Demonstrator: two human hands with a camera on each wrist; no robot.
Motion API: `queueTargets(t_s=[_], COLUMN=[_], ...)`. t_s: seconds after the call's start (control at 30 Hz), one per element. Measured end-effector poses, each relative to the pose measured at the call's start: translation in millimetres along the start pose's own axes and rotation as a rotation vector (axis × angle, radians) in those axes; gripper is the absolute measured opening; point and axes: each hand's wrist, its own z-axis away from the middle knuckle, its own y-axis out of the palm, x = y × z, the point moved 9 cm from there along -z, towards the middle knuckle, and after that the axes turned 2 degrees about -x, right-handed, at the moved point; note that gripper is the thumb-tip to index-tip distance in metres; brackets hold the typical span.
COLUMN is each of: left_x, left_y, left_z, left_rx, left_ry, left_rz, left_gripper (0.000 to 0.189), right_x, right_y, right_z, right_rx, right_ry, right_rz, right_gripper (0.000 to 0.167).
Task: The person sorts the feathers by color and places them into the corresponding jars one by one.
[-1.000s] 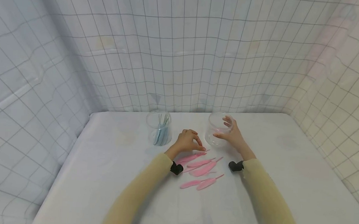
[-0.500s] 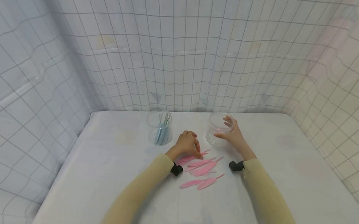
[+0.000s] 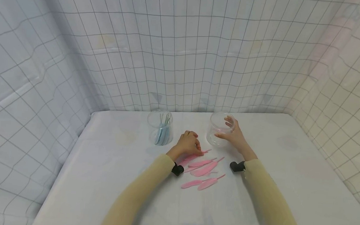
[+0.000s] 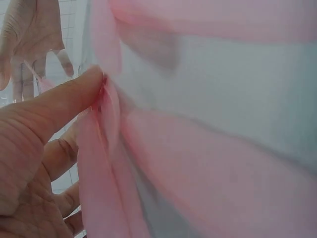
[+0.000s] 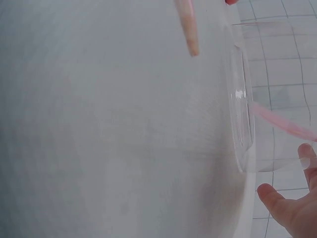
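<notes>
One jar (image 3: 152, 134) holds several blue feathers (image 3: 163, 135); the right hand (image 3: 236, 136) grips another jar (image 3: 210, 136), pink inside; the left hand (image 3: 188, 144) pinches a pink feather (image 4: 113, 116).

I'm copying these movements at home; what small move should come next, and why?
I'd probably lift the pinched pink feather toward the right clear jar: the left hand has hold of it, the right hand is cupped around that jar, and blue feathers stand in the left clear jar.

White table (image 3: 102, 163), grid-lined cloth walls (image 3: 177, 54)
The table spreads under left hand (image 3: 188, 144) and right hand (image 3: 236, 136); creased walls rise beyond and either side of them.
</notes>
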Motion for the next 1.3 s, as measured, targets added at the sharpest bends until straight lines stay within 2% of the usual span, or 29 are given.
queueTargets(t_s=[0.13,0.3,0.6,0.7,0.9,1.13,1.3], left_x=[1.2,0.0,-10.7,-13.1,-15.0,-20.3,-19.4], left_y=[-2.6,-11.3,-48.7,-60.7,-71.0,-72.8,-68.3], left_z=[-0.1,-2.7,-14.8,-16.0,-14.3,-7.9,-6.2], left_rx=[-0.004,-0.03,-0.114,-0.129,-0.117,-0.094,-0.073], left_ry=[-0.011,0.001,0.065,0.076,0.094,0.173,0.163], left_rz=[0.038,0.146,0.387,0.434,0.468,0.428,0.443], left_gripper=[0.022,0.023,0.026,0.024,0.024,0.021,0.018], right_x=[1.1,2.7,5.7,5.0,0.5,-0.1,0.3], right_y=[-0.7,-0.5,0.2,0.6,0.7,0.2,0.4], right_z=[0.3,1.6,3.2,2.2,0.4,-0.3,-0.4], right_rx=[-0.012,-0.02,-0.012,-0.013,-0.03,-0.034,-0.027], right_ry=[-0.002,-0.004,0.014,0.02,0.03,0.014,0.011], right_rz=[0.007,0.006,-0.001,-0.002,0.001,-0.009,-0.01], right_gripper=[0.105,0.104,0.104,0.104,0.106,0.105,0.105])
